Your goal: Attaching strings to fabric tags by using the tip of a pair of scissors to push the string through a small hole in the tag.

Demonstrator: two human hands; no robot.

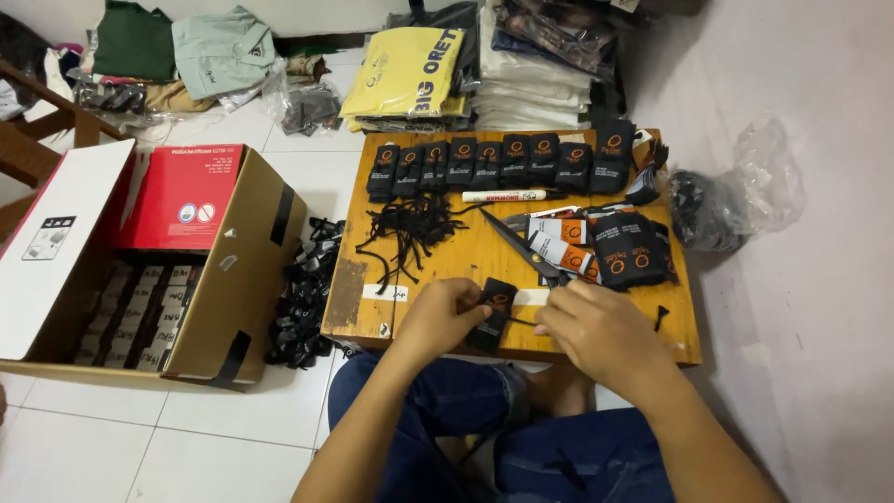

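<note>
Left hand: our left hand sits at the desk's near edge, its grip closed on a black hang tag with an orange ring mark.
Right hand: our right hand is just at 3 o'clock of the tag, fingers curled nearly shut; a thin black string runs between it and the tag, and we cannot tell how firmly it is pinched.
Tag: it hangs half over the front edge of the wooden desk.
Scissors: black scissors lie at 12 o'clock of our right hand, blades pointing to 10 o'clock.
Strings: a loose heap of black strings lies at 12 o'clock of our left hand.
Tag row: a row of black tag bundles lines the far side of the desk, with a white marker just in front.
Loose tags: a pile of black and orange tags lies at 1 o'clock of our right hand.
Box: an open cardboard box stands on the floor at 9 o'clock of the desk, with finished tags heaped between them.
Bag: a clear plastic bag lies at 3 o'clock of the desk.
</note>
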